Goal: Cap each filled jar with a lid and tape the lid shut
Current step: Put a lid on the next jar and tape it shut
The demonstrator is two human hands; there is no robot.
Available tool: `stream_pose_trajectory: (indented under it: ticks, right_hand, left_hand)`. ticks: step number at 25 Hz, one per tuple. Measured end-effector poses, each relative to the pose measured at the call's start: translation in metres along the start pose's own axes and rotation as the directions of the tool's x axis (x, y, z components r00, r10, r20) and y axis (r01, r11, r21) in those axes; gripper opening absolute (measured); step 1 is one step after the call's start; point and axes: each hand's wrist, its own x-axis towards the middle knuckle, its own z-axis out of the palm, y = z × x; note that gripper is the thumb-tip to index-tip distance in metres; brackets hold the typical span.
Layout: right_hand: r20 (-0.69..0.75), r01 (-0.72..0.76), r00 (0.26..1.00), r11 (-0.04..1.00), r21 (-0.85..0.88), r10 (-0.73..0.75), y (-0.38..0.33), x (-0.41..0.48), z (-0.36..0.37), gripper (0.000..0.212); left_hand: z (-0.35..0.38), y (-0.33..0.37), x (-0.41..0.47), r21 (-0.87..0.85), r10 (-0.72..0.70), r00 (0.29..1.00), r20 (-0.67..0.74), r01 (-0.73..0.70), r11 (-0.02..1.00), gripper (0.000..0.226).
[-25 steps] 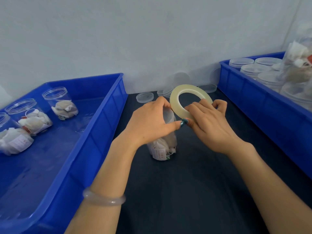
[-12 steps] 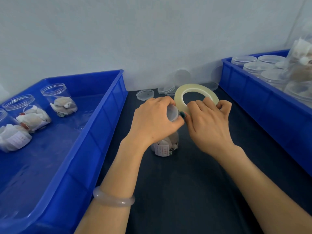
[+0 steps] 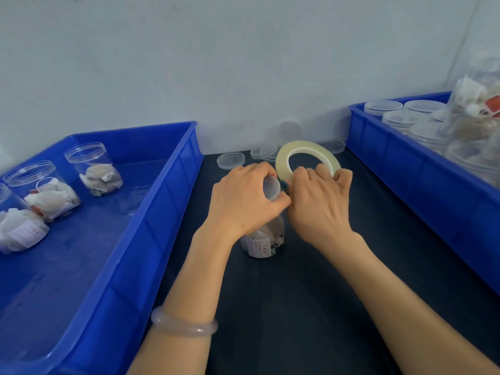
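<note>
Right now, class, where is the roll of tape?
Head view, centre: the right hand holds the roll of tape just behind the jar that the left hand grips.

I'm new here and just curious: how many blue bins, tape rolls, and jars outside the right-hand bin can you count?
Blue bins: 2
Open jars in the left bin: 3
Jar being taped: 1
Tape roll: 1
Total: 7

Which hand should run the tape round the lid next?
Right. The right hand grips the tape beside the lid; the left hand is busy steadying the jar.
</note>
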Motion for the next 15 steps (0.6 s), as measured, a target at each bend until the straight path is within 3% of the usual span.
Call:
stream_pose_trajectory:
  ticks: [11,15]
  right_hand:
    - [-0.004,-0.037,0.999,0.998,-0.044,0.037,0.003,0.024,0.033,0.03]
    - [0.2,-0.295,0.933,0.954,-0.05,0.298,0.05,0.059,0.024,0.026]
  left_hand:
    - [-0.005,0.004,0.004,0.016,-0.035,0.998,0.047,0.034,0.999,0.031]
    - [-0.006,0.008,-0.017,-0.067,0.038,0.997,0.06,-0.034,0.997,0.031]
